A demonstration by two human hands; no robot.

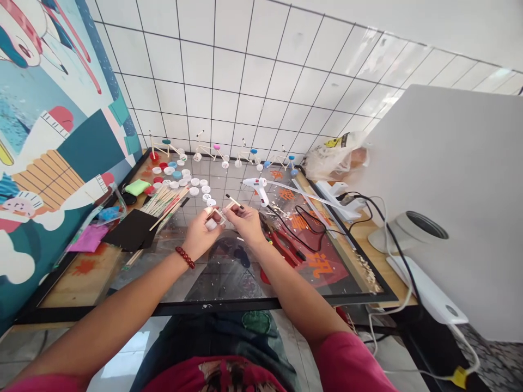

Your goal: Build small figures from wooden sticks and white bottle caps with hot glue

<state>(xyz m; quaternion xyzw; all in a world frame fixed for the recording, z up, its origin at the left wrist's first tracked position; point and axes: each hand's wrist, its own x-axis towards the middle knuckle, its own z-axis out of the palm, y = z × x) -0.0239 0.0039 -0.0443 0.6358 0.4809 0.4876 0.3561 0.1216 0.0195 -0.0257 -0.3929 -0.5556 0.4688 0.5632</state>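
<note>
My left hand (201, 231) pinches a small white bottle cap (211, 222) over the glass-topped table (229, 305); a red bead bracelet circles that wrist. My right hand (246, 220) holds a thin wooden stick (234, 202) with a dark tip, its end close to the cap. Both hands meet above the middle of the table, fingers closed on their objects.
A white glue gun (258, 188) stands just beyond my hands, its cord running right to a power strip (341, 197). Loose bottle caps (180, 177), wooden sticks (163, 202), black sheet (131, 228), red pliers (286, 247). Small cap-and-stick bicycles (212, 149) line the tiled wall. A plastic bag (335, 155) lies at the right.
</note>
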